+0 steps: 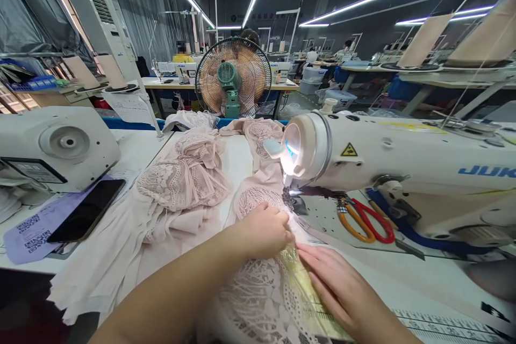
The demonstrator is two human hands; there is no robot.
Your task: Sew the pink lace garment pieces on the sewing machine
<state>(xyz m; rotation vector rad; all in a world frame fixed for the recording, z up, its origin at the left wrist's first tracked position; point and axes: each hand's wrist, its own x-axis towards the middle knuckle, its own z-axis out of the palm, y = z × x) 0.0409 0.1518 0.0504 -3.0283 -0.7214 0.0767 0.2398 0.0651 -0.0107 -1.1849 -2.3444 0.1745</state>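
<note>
A pale pink lace bra (258, 295) lies under the head of a white sewing machine (310, 145), running down toward me. My left hand (264, 228) is closed, its fingers curled on the lace just in front of the lit needle area. The fingertips and the exact pinch are partly hidden. My right hand (338, 285) lies flat with fingers stretched out along the garment's right edge, beside a shiny yellowish strip (300, 274). Left of my hands, more pink lace bras (183, 183) are piled on the table.
Orange- and red-handled scissors (365, 220) lie under the machine arm. A black phone (88, 209) rests on purple papers (28, 234) at left, near another white machine (60, 145). A ruler strip (443, 325) runs along the front right. Beyond the table stands a large fan (234, 78).
</note>
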